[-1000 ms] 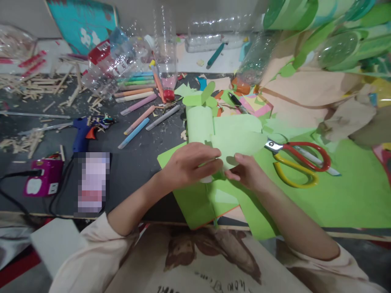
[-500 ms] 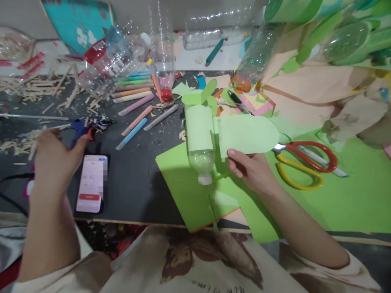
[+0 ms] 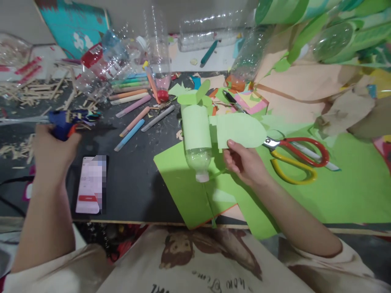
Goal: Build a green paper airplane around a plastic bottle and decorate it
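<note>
My left hand [image 3: 52, 151] is closed round a blue hot glue gun [image 3: 58, 121] with an orange trigger; a long stick runs out of its left end. Between thumb and fingers, my right hand [image 3: 246, 162] pinches the lower edge of a pale green paper piece [image 3: 240, 128] with one rounded end. Just left of that paper lies a small clear plastic bottle [image 3: 197, 128] wrapped in pale green paper, its cap toward me and green paper leaf shapes at its far end. Scissors [image 3: 297, 148] with red and yellow handles rest right of my right hand.
A phone [image 3: 91, 185] lies near the front edge. Bright green sheets [image 3: 351, 183] spread under the bottle and scissors. Capped markers [image 3: 130, 129], wood sticks [image 3: 42, 87], clear bottles [image 3: 157, 53] and paper scraps [image 3: 253, 99] crowd the back. A green-decorated bottle [image 3: 332, 40] lies at far right.
The glue gun has come up off the table in my left hand and shifted left. My right hand keeps its pinch on the pale paper. The whole view has shifted slightly.
</note>
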`<action>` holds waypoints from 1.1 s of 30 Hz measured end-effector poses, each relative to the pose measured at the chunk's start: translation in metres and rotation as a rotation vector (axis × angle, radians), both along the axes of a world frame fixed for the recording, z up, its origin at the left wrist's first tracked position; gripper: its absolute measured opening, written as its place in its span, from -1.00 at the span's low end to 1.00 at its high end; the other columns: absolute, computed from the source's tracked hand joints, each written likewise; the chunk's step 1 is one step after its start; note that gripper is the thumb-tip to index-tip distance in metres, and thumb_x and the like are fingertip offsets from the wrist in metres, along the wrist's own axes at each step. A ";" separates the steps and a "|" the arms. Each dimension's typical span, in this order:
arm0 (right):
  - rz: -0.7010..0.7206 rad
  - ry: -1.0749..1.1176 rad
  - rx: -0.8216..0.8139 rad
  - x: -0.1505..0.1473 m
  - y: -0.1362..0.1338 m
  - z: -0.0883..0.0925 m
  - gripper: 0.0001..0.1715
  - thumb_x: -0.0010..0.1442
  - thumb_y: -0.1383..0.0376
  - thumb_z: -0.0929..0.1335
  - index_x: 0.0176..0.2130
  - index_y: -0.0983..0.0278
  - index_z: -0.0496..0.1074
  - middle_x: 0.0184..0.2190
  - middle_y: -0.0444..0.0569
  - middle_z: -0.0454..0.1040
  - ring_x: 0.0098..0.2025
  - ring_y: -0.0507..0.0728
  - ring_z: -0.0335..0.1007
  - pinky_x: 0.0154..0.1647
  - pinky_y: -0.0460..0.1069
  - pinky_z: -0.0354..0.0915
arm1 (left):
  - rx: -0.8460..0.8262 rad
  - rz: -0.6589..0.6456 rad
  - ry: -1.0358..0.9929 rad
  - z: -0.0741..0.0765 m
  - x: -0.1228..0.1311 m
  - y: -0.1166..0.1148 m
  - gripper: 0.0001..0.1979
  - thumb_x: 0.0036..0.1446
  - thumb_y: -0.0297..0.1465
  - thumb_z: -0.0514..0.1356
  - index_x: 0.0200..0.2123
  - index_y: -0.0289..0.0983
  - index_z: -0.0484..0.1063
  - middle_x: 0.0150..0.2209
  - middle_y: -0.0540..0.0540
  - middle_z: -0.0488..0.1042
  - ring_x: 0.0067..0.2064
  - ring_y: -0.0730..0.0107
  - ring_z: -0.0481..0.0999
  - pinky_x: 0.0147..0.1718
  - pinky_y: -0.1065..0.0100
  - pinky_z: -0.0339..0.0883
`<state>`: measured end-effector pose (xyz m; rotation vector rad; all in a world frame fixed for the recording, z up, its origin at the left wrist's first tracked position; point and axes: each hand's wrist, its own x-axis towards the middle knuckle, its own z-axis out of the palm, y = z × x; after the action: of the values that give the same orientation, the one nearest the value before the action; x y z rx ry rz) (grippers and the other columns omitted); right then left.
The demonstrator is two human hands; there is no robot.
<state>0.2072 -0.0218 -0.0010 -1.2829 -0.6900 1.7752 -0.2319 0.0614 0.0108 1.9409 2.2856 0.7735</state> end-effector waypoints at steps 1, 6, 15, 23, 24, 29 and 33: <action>-0.012 0.004 0.007 -0.001 -0.001 -0.002 -0.38 -0.03 -0.15 0.46 -0.71 0.23 0.29 -0.84 -0.25 0.09 -0.75 -0.08 -0.11 -0.68 -0.06 -0.08 | 0.088 0.154 0.009 0.005 0.010 -0.002 -0.62 -0.23 -0.23 0.26 -0.37 -0.13 0.12 -0.32 -0.01 0.42 -0.21 0.08 0.44 -0.06 -0.08 0.36; -0.022 0.000 0.039 -0.003 -0.002 -0.008 -0.39 0.00 -0.18 0.45 -0.66 0.21 0.30 -0.85 -0.29 0.02 -0.74 -0.07 -0.11 -0.65 -0.05 0.01 | 0.342 0.069 -0.008 0.024 0.088 -0.017 -0.47 -0.37 -0.29 0.32 -0.24 -0.18 0.23 -0.17 -0.04 0.49 -0.11 0.11 0.49 0.03 0.03 0.39; -0.070 0.061 0.020 -0.004 0.003 -0.009 -0.41 -0.06 -0.19 0.46 -0.56 0.26 0.40 -0.84 -0.29 0.12 -0.79 -0.11 -0.24 -0.73 -0.07 -0.21 | -0.040 -0.416 -0.164 -0.003 0.197 -0.041 -0.36 -0.02 -0.16 0.34 0.10 -0.23 0.28 -0.09 -0.16 0.55 -0.07 0.09 0.58 -0.14 0.23 0.49; -0.010 0.116 0.050 -0.004 0.000 -0.005 -0.52 -0.07 -0.07 0.51 -0.52 0.26 0.41 -0.79 -0.34 0.12 -0.75 -0.13 -0.26 -0.71 -0.08 -0.25 | 0.032 -0.324 -0.197 -0.033 0.195 -0.047 -0.55 -0.11 -0.22 0.29 -0.14 -0.24 0.32 -0.36 0.00 0.49 -0.36 0.29 0.52 -0.33 0.34 0.43; -0.012 0.115 0.049 -0.004 0.000 -0.005 -0.52 -0.07 -0.07 0.51 -0.52 0.26 0.42 -0.79 -0.35 0.10 -0.75 -0.13 -0.27 -0.70 -0.08 -0.26 | 0.039 -0.306 -0.197 -0.037 0.194 -0.047 -0.55 -0.14 -0.21 0.29 -0.15 -0.24 0.32 -0.39 0.02 0.47 -0.38 0.30 0.51 -0.34 0.34 0.42; 0.008 0.119 0.046 -0.005 -0.001 -0.003 -0.51 -0.07 -0.09 0.51 -0.53 0.26 0.43 -0.82 -0.35 0.07 -0.74 -0.12 -0.26 -0.69 -0.06 -0.26 | 0.023 -0.261 -0.175 -0.048 0.193 -0.044 -0.56 -0.22 -0.21 0.27 -0.23 -0.25 0.34 -0.43 0.02 0.44 -0.38 0.31 0.49 -0.33 0.34 0.40; 0.036 0.108 0.053 -0.005 -0.002 -0.003 -0.48 -0.07 -0.12 0.51 -0.55 0.25 0.42 -0.82 -0.34 0.05 -0.74 -0.11 -0.24 -0.69 -0.05 -0.23 | 0.004 -0.272 -0.183 -0.049 0.192 -0.042 -0.57 -0.23 -0.22 0.28 -0.24 -0.25 0.33 -0.43 0.02 0.44 -0.41 0.33 0.47 -0.37 0.36 0.38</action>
<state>0.2019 -0.0235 -0.0044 -1.1368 -0.6981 1.8289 -0.0395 0.0192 -0.0381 2.0297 1.8691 0.8811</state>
